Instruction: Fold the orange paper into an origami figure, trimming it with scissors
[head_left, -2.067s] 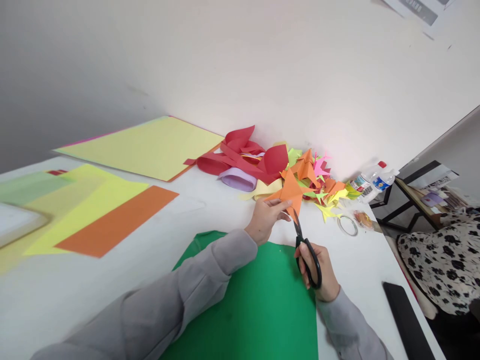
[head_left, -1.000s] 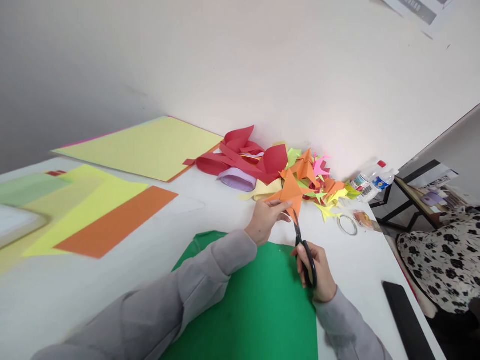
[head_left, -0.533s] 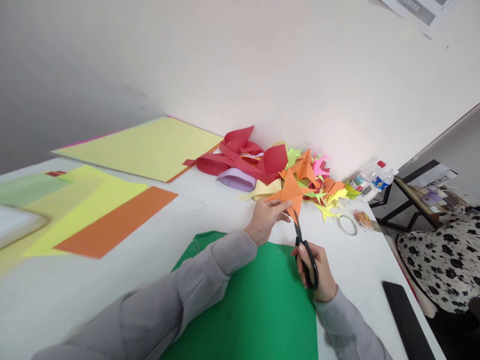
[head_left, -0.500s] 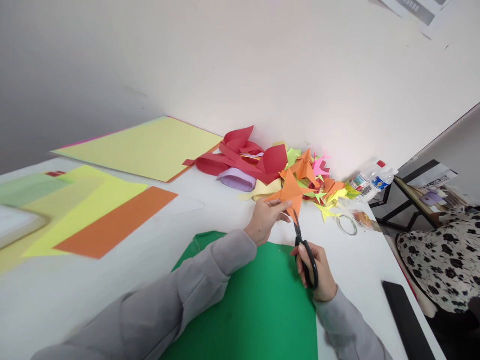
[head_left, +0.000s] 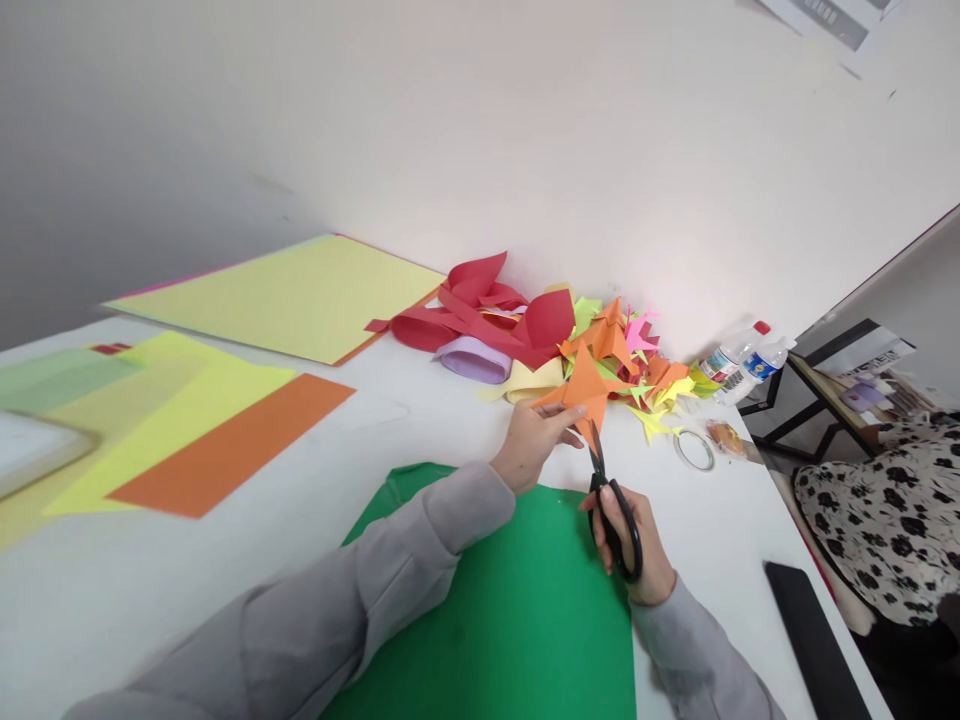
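My left hand [head_left: 534, 440] pinches a folded orange paper piece [head_left: 582, 392] and holds it just above the white table [head_left: 360, 440]. Black scissors [head_left: 609, 495] are gripped in my right hand [head_left: 636, 545], fingers through the handles. Their blades point up and bite into the lower edge of the orange piece. Both grey-sleeved forearms lie over a large green paper sheet [head_left: 510, 610].
A heap of cut coloured paper scraps [head_left: 555, 345] lies against the wall. Yellow and orange sheets [head_left: 225, 400] lie at the left. A tape ring [head_left: 695, 450], two water bottles [head_left: 742, 362] and a dark flat object [head_left: 814, 640] are at the right.
The scissor blades have worked slightly further into the orange piece, and my left hand has turned the piece a little. Everything else stays put.
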